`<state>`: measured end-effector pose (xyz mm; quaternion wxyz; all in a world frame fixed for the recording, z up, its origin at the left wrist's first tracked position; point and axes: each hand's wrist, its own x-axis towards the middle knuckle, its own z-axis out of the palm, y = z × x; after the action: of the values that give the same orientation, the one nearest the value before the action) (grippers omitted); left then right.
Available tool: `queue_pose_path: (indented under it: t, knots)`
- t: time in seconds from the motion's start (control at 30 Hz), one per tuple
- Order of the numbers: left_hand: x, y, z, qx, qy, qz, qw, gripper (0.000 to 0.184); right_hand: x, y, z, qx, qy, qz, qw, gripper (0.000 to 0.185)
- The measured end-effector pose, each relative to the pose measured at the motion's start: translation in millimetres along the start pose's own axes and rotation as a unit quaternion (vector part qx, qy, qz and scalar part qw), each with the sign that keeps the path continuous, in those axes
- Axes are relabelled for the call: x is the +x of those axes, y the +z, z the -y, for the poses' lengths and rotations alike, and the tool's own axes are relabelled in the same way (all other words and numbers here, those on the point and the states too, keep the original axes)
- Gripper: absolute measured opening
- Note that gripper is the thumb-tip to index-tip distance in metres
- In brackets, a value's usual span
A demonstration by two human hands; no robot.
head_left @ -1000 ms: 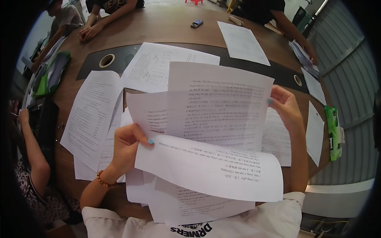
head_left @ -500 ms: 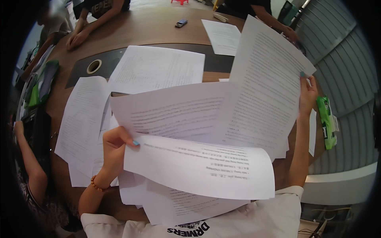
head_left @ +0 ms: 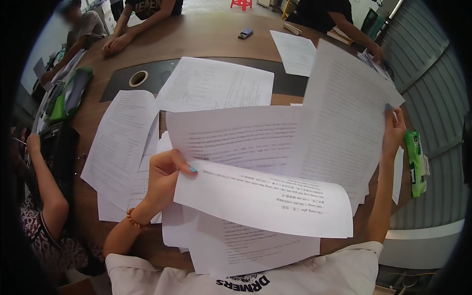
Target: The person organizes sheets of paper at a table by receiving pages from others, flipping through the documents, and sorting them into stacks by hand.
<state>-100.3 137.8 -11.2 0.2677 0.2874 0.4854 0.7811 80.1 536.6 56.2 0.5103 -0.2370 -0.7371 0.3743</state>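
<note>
My left hand [head_left: 166, 178] pinches the left edge of a curled printed sheet [head_left: 275, 201], whose free end bends toward my chest. A second printed sheet [head_left: 236, 130] rises just behind it; whether my fingers hold that one too, I cannot tell. My right hand [head_left: 394, 130] grips the right edge of a tall raised sheet [head_left: 344, 108], thumb on the front. Beneath, a stack of printed pages [head_left: 260, 250] lies close to my body, partly covered by the curled sheet.
More printed papers [head_left: 120, 142] lie to the left, with others [head_left: 221, 83] further back. A tape roll [head_left: 138, 78], a small phone-like device [head_left: 245, 33] and a green packet [head_left: 416, 162] rest on the table [head_left: 206, 37]. Other people sit around it, one person's arm [head_left: 51, 191] at left.
The view has shifted, so most things appear further right and the far table shows more. Both hands keep their holds; the tall sheet's top has dipped and the curled sheet hangs slightly steeper.
</note>
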Motion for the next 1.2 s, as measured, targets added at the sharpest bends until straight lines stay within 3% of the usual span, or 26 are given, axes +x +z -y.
queue_pose_path:
  t: [0.2, 0.27, 0.3, 0.33, 0.37, 0.4, 0.43, 0.47, 0.57, 0.63, 0.67, 0.7, 0.73, 0.77, 0.8, 0.83, 0.87, 0.93, 0.97, 1.03, 1.17, 1.2]
  knots:
    - [1.1, -2.8, 0.0, 0.019, -0.024, 0.001, 1.0, 0.012, -41.9, 51.3, 32.8, 0.021, -0.059, 0.031, 0.998, 0.008]
    - [-2.2, -10.5, 0.8, 0.028, -0.039, 0.013, 0.999, 0.01, -61.3, 77.9, 40.6, 0.106, -0.016, 0.04, 0.993, 0.007]
    - [-4.3, -16.3, 2.4, 0.059, -0.012, -0.031, 0.998, 0.006, -72.4, 89.0, 50.4, 0.109, -0.035, 0.063, 0.991, 0.005]
    - [-2.6, -16.1, 4.3, 0.085, 0.012, -0.065, 0.994, 0.012, -81.5, 98.7, 54.2, 0.154, -0.014, 0.098, 0.983, 0.004]
    - [-4.4, -3.3, -0.9, 0.058, -0.028, -0.14, 0.988, 0.032, -90.9, 108.6, 59.0, 0.279, -0.028, 0.12, 0.952, 0.01]
    - [-2.4, 5.3, -6.4, 0.08, -0.031, -0.135, 0.987, 0.038, -99.8, 110.6, 72.7, 0.114, -0.065, 0.139, 0.982, 0.013]
    - [0.0, 8.7, -9.1, 0.101, -0.032, -0.137, 0.985, 0.044, -109.5, 125.7, 72.2, 0.212, -0.052, 0.15, 0.964, 0.004]
    - [2.2, 17.3, -6.7, 0.102, -0.038, -0.118, 0.987, 0.044, -107.4, 113.2, 84.0, 0.133, 0.017, 0.254, 0.958, 0.008]
    - [2.9, 10.4, -10.2, 0.181, -0.016, -0.124, 0.976, 0.049, -95.8, 93.7, 75.1, 0.2, 0.079, 0.289, 0.933, 0.018]
    - [2.3, 0.1, -8.3, 0.185, 0.045, -0.202, 0.961, 0.053, -64.6, 57.3, 28.9, -0.015, 0.027, 0.184, 0.983, 0.035]
    - [3.2, -1.8, -12.6, 0.189, 0.045, -0.195, 0.961, 0.053, -51.1, 32.2, -2.8, -0.196, 0.015, 0.12, 0.973, 0.051]
    - [3.3, -3.4, -19.1, 0.193, 0.061, -0.193, 0.96, 0.054, -42.4, 3.4, -26.4, -0.428, -0.032, 0.071, 0.901, 0.062]
    - [4.6, -5.0, -24.5, 0.197, 0.079, -0.192, 0.958, 0.055, -36.0, -20.8, -33.3, -0.528, 0.084, 0.136, 0.834, 0.071]
    - [5.5, -6.9, -28.6, 0.2, 0.083, -0.191, 0.957, 0.055, -33.1, -35.3, -54.5, -0.532, 0.169, 0.173, 0.811, 0.078]
    - [7.1, -8.2, -33.6, 0.172, 0.054, -0.164, 0.97, 0.054, -34.4, -43.3, -61.7, -0.448, 0.181, 0.208, 0.85, 0.074]
    - [8.4, -7.4, -37.8, 0.144, 0.027, -0.138, 0.98, 0.054, -33.7, -48.3, -69.1, -0.443, 0.178, 0.206, 0.854, 0.074]
    - [7.4, -3.9, -39.6, 0.15, 0.03, -0.14, 0.978, 0.054, -34.9, -50.4, -74.6, -0.361, 0.232, 0.201, 0.881, 0.069]
    - [6.6, 3.4, -42.5, 0.031, -0.027, -0.166, 0.985, 0.05, -39.4, -50.2, -87.0, -0.174, 0.342, 0.147, 0.912, 0.052]
    - [7.5, 0.1, -44.0, 0.038, -0.023, -0.165, 0.985, 0.05, -40.5, -52.8, -85.1, -0.166, 0.341, 0.147, 0.914, 0.052]
    - [10.6, -7.3, -45.9, 0.035, -0.02, -0.176, 0.983, 0.047, -35.9, -66.8, -78.6, -0.022, 0.381, 0.211, 0.9, 0.044]
    - [8.0, -3.7, -53.3, 0.008, -0.032, -0.184, 0.982, 0.046, -24.9, -92.2, -59.6, 0.113, 0.261, 0.215, 0.934, 0.044]
    - [8.8, -11.3, -52.2, -0.041, -0.039, -0.142, 0.988, 0.044, -20.1, -96.2, -46.7, 0.115, 0.26, 0.218, 0.934, 0.044]
